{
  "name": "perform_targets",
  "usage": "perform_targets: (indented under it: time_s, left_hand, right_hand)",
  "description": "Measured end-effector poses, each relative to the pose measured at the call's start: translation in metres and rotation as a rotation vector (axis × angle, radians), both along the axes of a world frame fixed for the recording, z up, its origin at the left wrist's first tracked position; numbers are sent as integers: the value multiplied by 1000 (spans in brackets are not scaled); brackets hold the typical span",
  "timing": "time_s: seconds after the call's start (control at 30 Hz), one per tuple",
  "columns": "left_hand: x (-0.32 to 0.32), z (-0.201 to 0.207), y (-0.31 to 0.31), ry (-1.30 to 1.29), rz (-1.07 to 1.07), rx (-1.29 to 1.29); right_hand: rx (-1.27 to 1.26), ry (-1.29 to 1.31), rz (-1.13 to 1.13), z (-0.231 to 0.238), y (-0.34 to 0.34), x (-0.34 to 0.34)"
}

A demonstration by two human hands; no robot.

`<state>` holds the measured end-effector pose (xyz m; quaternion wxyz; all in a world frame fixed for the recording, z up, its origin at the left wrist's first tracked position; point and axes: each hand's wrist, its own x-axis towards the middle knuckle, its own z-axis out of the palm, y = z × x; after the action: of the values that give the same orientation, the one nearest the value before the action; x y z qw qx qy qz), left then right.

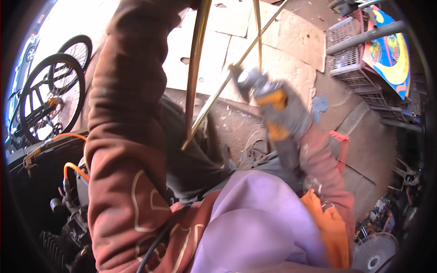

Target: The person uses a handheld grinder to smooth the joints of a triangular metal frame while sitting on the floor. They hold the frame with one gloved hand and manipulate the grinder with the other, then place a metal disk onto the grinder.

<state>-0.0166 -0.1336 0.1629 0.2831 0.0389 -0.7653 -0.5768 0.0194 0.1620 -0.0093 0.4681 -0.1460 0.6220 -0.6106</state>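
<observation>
The right hand (293,113) grasps an angle grinder (273,98), probably heavy, best held by its body. Brass-coloured rods (195,59) look stiff. Unseen, the left hand cannot be judged.

Rods (198,50) cross above cardboard (291,45), bicycle (54,103) left, crates (351,66) right.

No legible text, label or number noted. 1 blue, yellow and red printed panel (390,57), upper right of frame: markings not readable.
</observation>
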Motion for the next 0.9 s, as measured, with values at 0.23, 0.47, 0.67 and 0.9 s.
perform_targets:
  time_s: [0.23, 0.47, 0.67, 0.9]
  left_hand:
    - [18, -66, -96, -71, -13, 317]
    - [77, -144, -209, -142, 118, 584]
    - [92, -181, -254, -172, 191, 643]
    - [82, -193, -263, -219, 224, 673]
  right_hand:
    - [-130, -114, -4, -53, -28, -18]
    - [-101, -184, 256, -43, -31, 54]
    - [-128, 16, 499, -29, -17, 63]
    - [-237, -359, 160, -85, -43, 39]
